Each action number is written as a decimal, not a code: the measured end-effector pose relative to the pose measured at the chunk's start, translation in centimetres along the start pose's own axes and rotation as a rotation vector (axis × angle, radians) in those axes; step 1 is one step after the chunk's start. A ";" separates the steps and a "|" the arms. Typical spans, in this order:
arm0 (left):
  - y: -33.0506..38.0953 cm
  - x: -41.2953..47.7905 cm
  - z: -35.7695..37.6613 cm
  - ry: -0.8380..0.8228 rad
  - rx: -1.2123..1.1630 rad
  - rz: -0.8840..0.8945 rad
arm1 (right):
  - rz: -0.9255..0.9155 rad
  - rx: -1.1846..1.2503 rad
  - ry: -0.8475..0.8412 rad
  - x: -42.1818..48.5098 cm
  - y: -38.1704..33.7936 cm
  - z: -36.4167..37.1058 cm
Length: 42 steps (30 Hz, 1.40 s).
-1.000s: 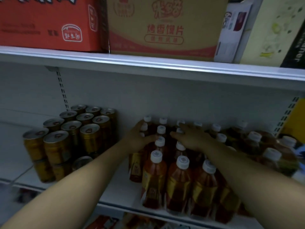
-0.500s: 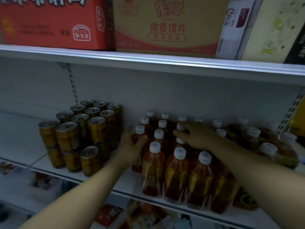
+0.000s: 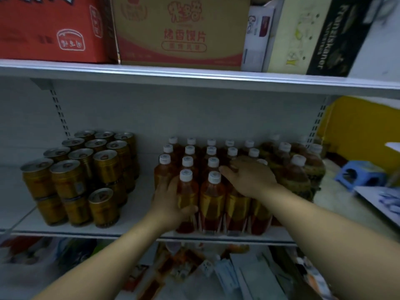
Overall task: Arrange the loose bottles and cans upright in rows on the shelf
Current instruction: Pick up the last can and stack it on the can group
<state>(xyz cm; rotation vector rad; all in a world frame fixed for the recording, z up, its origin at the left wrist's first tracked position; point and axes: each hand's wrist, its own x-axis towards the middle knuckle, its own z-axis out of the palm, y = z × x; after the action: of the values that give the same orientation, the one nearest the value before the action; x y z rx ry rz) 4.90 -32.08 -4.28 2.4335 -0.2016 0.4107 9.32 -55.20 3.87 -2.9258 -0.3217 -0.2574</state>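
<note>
Left hand (image 3: 171,202) grips front-left amber, white-capped plastic bottle (image 3: 187,200); right hand (image 3: 251,177) open, flat atop bottles beside it, white metal shelf (image 3: 86,231).

Open shelf (image 3: 142,229) lane lying between stacked cans (image 3: 86,176) and bottle block (image 3: 207,169); upper shelf (image 3: 194,79) capping headroom.

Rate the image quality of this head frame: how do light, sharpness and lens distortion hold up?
Head view: dim and soft overall; the bottles and cans read clearly, both hands, left hand and right hand, are sharp enough. The lower shelf's goods and the blue stool smear at the edges. The upper shelf edge bows from the wide-angle lens and catches a pale sheen.
</note>
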 end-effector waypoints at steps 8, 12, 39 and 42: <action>5.5 1.2 -1.1 0.056 0.119 0.149 | 0.142 -0.001 0.026 -3.2 7.0 -3.2; 9.3 2.8 0.1 -0.054 0.110 0.224 | 0.084 -0.041 0.172 -2.3 9.3 -4.1; 21.5 13.1 11.8 -0.629 0.406 0.061 | 0.010 0.587 0.068 10.4 26.2 -3.4; 21.4 12.9 11.8 -0.606 0.379 0.085 | 0.000 0.438 0.070 10.3 26.3 -3.2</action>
<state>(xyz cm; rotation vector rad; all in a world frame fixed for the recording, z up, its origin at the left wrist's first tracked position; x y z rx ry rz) 14.66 -56.66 3.87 2.8703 -0.5254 -0.2971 24.76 -79.08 4.63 -2.4806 -0.3210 -0.2516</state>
